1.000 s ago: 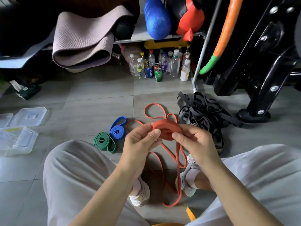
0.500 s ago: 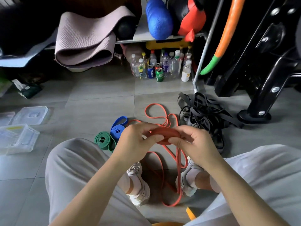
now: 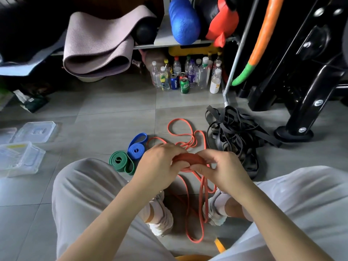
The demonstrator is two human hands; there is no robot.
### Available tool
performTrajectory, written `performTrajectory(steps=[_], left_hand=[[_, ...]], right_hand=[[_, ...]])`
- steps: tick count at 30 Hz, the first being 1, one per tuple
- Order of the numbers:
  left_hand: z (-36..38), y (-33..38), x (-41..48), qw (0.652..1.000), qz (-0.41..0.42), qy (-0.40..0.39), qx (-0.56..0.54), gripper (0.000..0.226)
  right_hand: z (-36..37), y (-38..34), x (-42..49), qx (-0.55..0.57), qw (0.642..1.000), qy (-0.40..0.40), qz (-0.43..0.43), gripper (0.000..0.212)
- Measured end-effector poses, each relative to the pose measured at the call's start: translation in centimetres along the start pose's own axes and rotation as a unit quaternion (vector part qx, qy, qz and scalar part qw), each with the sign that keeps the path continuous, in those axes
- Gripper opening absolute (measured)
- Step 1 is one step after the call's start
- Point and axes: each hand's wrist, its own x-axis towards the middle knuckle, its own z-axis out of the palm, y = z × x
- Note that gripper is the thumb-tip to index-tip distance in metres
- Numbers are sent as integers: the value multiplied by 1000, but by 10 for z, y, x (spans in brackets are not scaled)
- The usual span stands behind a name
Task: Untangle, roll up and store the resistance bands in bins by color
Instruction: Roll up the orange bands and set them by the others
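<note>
Both hands hold a partly rolled red band (image 3: 188, 160) above the floor between my knees. My left hand (image 3: 160, 164) grips the roll's left side with curled fingers. My right hand (image 3: 218, 168) pinches its right side between thumb and fingers. The band's loose tail (image 3: 201, 210) hangs down to the floor between my feet. Another thin red band (image 3: 180, 127) lies in loops on the tiles behind the hands. A rolled green band (image 3: 120, 162) and a rolled blue band (image 3: 136, 147) sit side by side to the left. A tangled black pile of bands (image 3: 237, 132) lies at the right.
Clear plastic bins (image 3: 20, 159) and a lid (image 3: 35, 131) stand at the far left. Bottles and cans (image 3: 186, 76) line the shelf base ahead. A black machine frame (image 3: 301, 102) stands at the right. A yellow band end (image 3: 219, 245) shows near the bottom edge.
The roll has tipped from facing me to lying flatter between the hands. Both hands have turned it and dropped slightly; the hanging tail has shifted a little.
</note>
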Motion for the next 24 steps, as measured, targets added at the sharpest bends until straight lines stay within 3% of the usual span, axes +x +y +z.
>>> performTrajectory(steps=[3,7,9,11,13,14,15,18,20,22,24], left_hand=[[2,-5,0,988,-87,28,-127,17],[4,-10,-1,936,-135,79,-317,20],[7,-6,-3,891,-165,74,-417,18],[12,3,-6,817,-206,54,-536,13],[17,7,-8,764,-238,44,-599,21],[19,5,-8,764,-247,38,-595,21],[19,3,-8,785,-246,32,-567,18],[13,-8,-6,923,-152,21,-353,30],[4,-9,-3,982,-78,-4,-169,40],[-4,-5,3,998,-19,-37,-47,35],[-10,-2,10,997,7,-74,4,25]], right_hand=[[1,4,-1,53,998,24,38,19],[5,9,-4,112,989,43,82,15],[7,5,-3,180,978,50,88,15],[10,0,-2,225,970,55,78,23],[11,-1,-1,247,965,60,67,27],[10,0,-2,245,965,59,67,27],[9,1,-2,238,967,55,70,27],[4,6,-3,189,978,14,88,25],[1,6,-1,118,990,-26,69,22],[-3,2,1,45,997,-52,40,13],[-7,-2,4,4,998,-52,24,16]])
